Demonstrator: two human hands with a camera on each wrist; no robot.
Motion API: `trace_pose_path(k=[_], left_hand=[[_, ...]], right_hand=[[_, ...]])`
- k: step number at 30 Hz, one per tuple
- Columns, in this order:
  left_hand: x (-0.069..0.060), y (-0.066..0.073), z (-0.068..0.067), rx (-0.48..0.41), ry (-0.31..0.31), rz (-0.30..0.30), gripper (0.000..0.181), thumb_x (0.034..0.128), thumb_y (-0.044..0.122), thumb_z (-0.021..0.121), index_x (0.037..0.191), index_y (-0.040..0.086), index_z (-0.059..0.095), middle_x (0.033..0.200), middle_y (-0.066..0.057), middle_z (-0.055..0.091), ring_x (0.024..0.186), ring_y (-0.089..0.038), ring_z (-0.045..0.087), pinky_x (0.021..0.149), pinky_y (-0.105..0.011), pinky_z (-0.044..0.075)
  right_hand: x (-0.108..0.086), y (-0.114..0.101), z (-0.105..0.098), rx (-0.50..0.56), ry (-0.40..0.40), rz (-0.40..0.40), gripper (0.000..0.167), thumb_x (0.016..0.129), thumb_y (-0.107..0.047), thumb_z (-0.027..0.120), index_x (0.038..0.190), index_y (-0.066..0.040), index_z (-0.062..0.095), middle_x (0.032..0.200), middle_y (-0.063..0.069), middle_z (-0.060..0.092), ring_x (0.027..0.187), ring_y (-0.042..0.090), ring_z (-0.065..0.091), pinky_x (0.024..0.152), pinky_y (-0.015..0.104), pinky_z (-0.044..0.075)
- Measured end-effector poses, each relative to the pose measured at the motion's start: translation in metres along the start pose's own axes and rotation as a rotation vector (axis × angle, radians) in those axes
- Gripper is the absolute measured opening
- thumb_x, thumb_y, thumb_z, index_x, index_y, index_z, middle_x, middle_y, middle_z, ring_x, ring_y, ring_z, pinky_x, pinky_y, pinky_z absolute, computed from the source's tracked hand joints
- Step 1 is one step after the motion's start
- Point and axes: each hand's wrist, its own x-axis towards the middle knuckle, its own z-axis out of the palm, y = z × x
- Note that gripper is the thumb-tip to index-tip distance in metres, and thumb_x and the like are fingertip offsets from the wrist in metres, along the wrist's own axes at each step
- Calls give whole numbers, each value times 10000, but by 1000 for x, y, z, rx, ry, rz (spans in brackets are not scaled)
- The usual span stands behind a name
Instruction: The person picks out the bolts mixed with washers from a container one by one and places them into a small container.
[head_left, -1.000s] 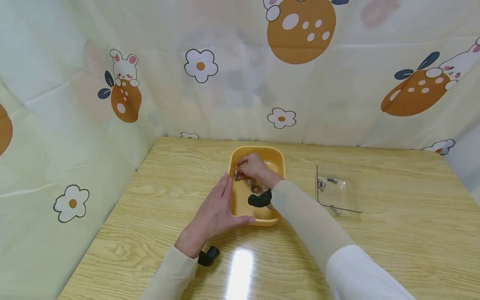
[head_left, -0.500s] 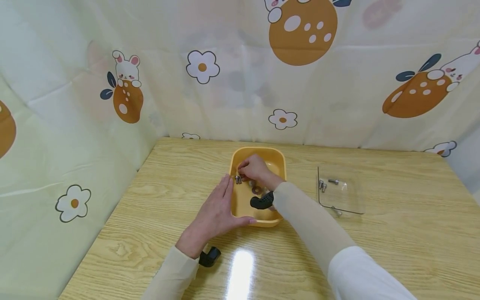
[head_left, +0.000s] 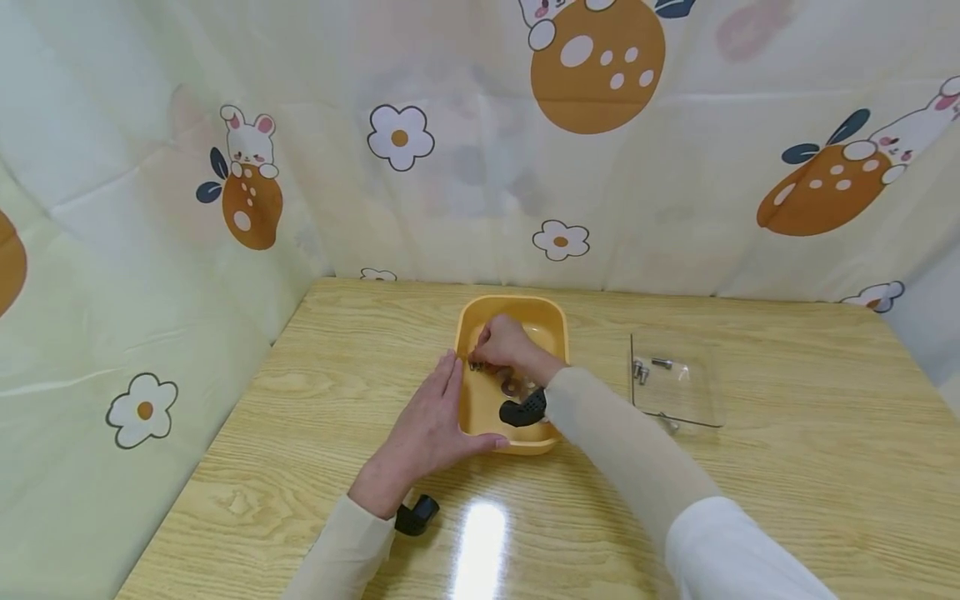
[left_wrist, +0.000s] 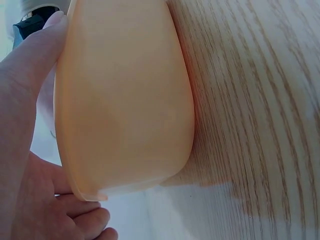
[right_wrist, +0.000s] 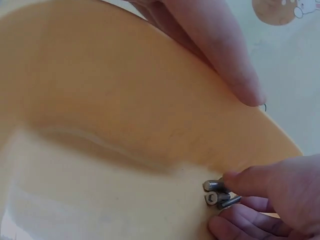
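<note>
A left hand (head_left: 431,417), thumb and fingers spread, braces an orange tub (head_left: 480,417) at its near-left corner. Inside, near the left wall, the right hand (head_left: 507,342) pinches small bunched screws (right_wrist: 216,198), which could scatter if that grip loosens.

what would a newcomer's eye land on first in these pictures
Probably the yellow-orange bin on the table, just below the middle of the head view, with the left hand at its near left corner and the right hand inside, at some screws. Next, perhaps, the pale curtain behind, printed with rabbits.
</note>
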Motion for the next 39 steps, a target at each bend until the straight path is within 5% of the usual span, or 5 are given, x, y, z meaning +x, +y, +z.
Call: trace_pose_path(k=[6,16,33,39], left_hand=[[0,0,0,-13,-3,-7,1299,723,822,623,1584,9,87,1669,-160,93,1533,-287,185,1224,-429,263],[-1,1,-1,-14,-8,-22,1295,724,813,632,1584,11,90,1672,-147,80,1536,-282,178,1225,-429,263],[0,2,-2,-8,-15,-31,1302,718,819,630,1580,-2,103,1667,-167,92,1538,-284,167,1228,-424,254],[0,3,-2,6,-10,-19,1290,729,793,651,1576,-13,105,1661,-188,112,1533,-297,182,1224,-429,264]], right_hand=[[1,-2,4,-35,8,38,151,827,-122,796,776,-36,683,599,9,597,577,186,661,548,267,562],[-2,-4,3,-100,13,-2,229,822,-11,699,604,-49,638,501,-28,480,470,133,535,422,198,422],[-5,-5,1,-236,1,-6,409,809,-86,762,468,-112,538,445,-33,428,406,118,483,395,194,380],[-5,1,-1,-161,-2,-7,322,834,-89,715,532,-74,604,470,-25,494,465,152,561,417,194,401]])
